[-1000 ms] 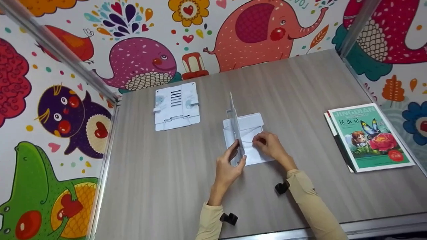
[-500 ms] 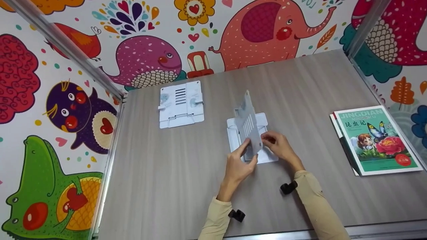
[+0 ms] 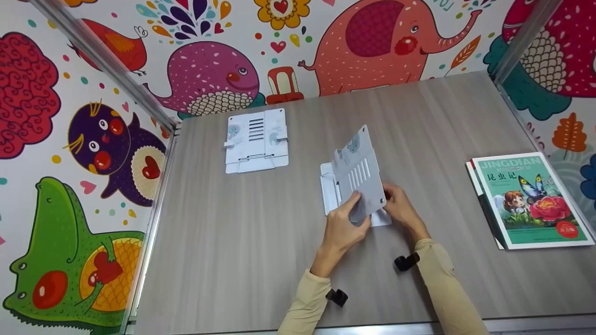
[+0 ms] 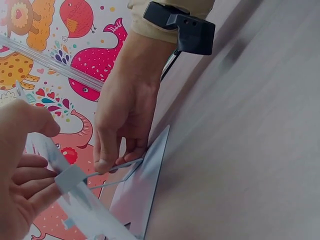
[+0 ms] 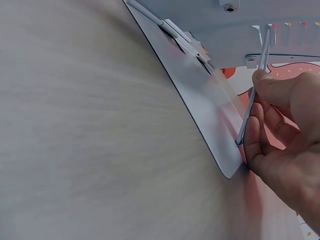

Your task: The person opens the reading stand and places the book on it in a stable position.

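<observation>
A white folding book stand (image 3: 350,174) stands half unfolded on the table, its slotted panel raised and tilted over a flat base (image 3: 329,195). My left hand (image 3: 342,230) grips the near edge of the panel, fingers on one side and thumb on the other. Behind the panel, my right hand (image 3: 404,211) is partly hidden in the head view. The right wrist view shows that hand pinching a thin wire support (image 5: 248,112) between thumb and fingers. One end of the wire meets the base's edge; the other reaches up to the panel.
A second book stand (image 3: 257,149), folded flat, lies at the back left of the table (image 3: 223,242). Stacked books (image 3: 531,209), a green cover on top, lie at the right. Printed walls border the back and sides. Black wrist cameras (image 3: 406,262) sit on both sleeves.
The panel has turned from nearly edge-on to tilting right, showing its slotted face. My left hand moved right with it. My right hand stays near the base, now more covered by the panel.
</observation>
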The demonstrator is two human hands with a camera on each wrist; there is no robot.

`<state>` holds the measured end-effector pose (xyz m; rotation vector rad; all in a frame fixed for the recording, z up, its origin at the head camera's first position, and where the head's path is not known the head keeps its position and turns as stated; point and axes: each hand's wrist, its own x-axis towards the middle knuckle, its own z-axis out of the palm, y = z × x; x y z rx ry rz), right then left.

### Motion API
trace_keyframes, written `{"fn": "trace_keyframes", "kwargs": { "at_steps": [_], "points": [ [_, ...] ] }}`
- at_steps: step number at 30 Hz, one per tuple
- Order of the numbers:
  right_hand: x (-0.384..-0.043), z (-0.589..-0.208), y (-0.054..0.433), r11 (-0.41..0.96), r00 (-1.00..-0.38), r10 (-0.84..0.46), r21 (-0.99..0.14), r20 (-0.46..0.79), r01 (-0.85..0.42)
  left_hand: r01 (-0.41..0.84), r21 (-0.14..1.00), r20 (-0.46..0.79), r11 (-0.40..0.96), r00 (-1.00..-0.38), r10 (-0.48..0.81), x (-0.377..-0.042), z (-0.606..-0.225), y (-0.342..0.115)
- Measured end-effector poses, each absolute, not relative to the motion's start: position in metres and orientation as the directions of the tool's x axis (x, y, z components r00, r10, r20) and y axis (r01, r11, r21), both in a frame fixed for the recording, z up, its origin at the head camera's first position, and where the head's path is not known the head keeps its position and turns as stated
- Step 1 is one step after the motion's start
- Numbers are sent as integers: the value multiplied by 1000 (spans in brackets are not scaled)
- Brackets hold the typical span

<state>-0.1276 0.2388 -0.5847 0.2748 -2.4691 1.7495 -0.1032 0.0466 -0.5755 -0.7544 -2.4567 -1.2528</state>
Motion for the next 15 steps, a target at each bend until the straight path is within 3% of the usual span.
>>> {"fn": "trace_keyframes", "kwargs": {
  "at_steps": [15],
  "points": [
    [-127, -592, 241, 268, -988, -41, -951, 146, -152, 590, 657, 443, 469, -806, 392, -107, -574, 43]
  ]
}}
